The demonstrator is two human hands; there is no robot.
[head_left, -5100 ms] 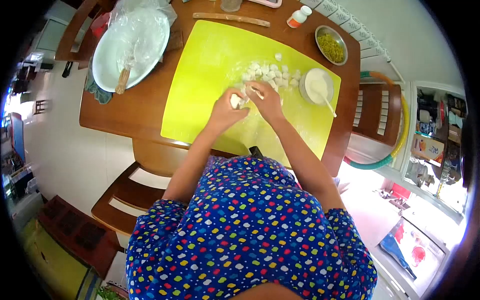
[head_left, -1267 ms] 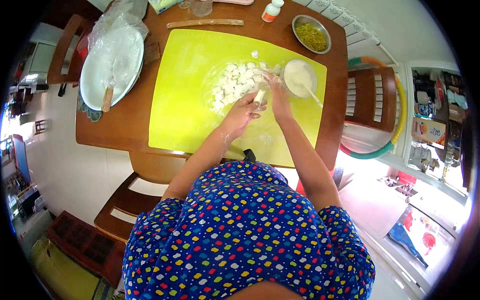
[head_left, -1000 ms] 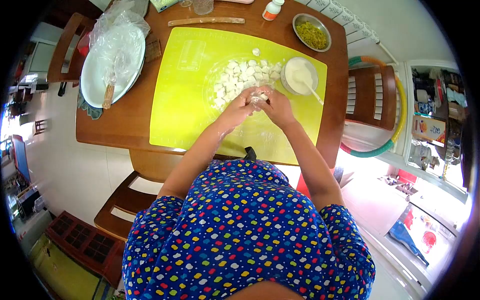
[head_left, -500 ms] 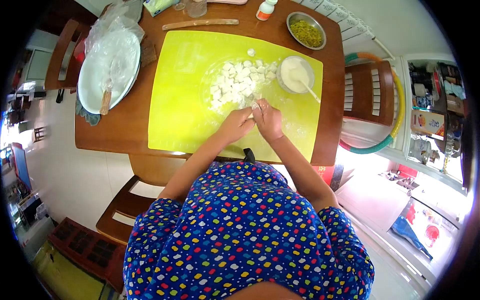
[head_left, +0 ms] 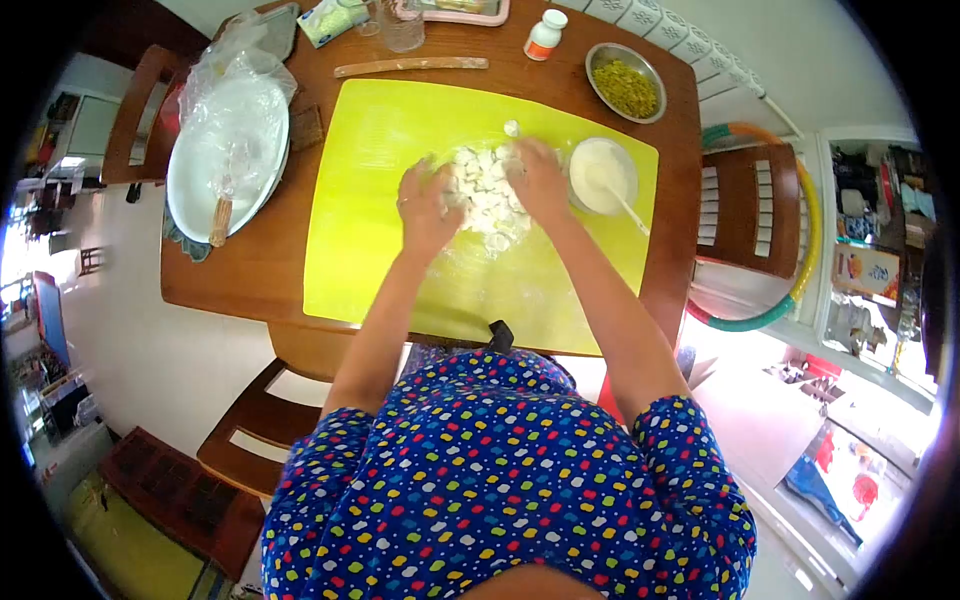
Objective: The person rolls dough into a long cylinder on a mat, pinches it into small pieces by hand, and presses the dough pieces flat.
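Note:
A pile of small white floured dough pieces [head_left: 488, 190] lies on the yellow-green mat [head_left: 370, 240]. My left hand [head_left: 430, 208] is at the pile's left side, fingers spread and touching its edge. On the right side, my right hand [head_left: 538, 182] reaches over the pile with its fingers apart, slightly blurred. I see nothing held in either hand. One loose dough piece [head_left: 512, 128] sits just beyond the pile. Beside my right hand stands a bowl of white flour [head_left: 590, 160], with a white spoon [head_left: 630, 212] leaning out over its rim.
A wooden rolling pin [head_left: 410, 67] lies behind the mat. At the left is a large white basin [head_left: 185, 170] with plastic wrap and a whisk-like brush [head_left: 221, 215]. A metal bowl of chopped yellow-green food [head_left: 626, 88] and a white bottle [head_left: 545, 35] stand at the back.
My hands were together at the pile's near edge, and have moved apart and forward to its two sides. The dough pieces are bunched closer together. The view has shifted slightly.

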